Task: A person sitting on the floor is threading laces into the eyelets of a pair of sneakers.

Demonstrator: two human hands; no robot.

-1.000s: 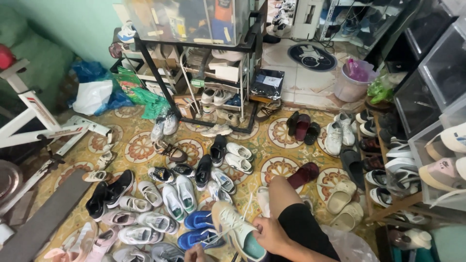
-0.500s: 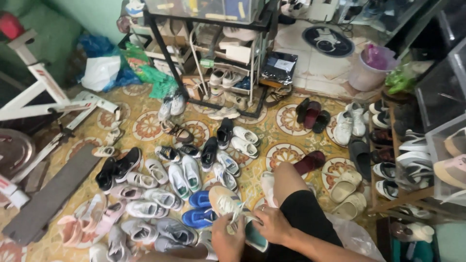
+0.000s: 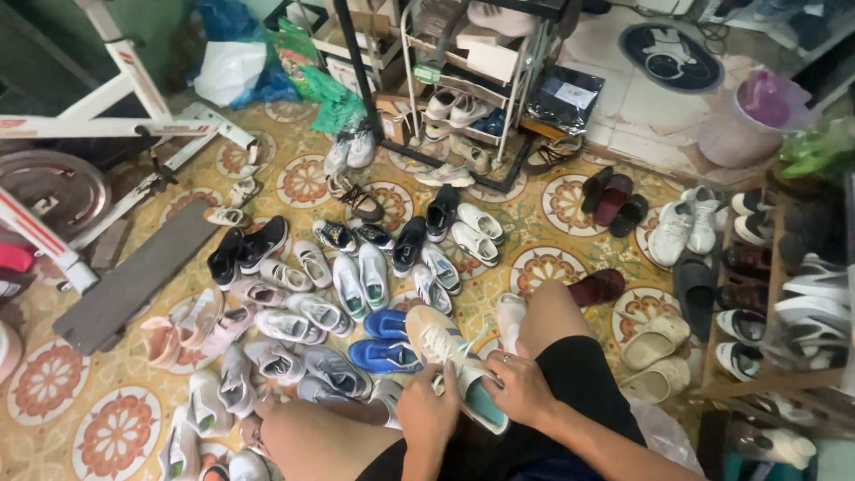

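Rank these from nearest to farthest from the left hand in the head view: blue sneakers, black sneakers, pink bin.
Measured from the left hand:
1. Blue sneakers, just up-left of it.
2. Black sneakers, farther up-left.
3. Pink bin, far upper right.

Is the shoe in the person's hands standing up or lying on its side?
Standing on its sole. The tan sneaker shows its laces and opening from above, toe pointing away, while the left hand and right hand hold its heel end.
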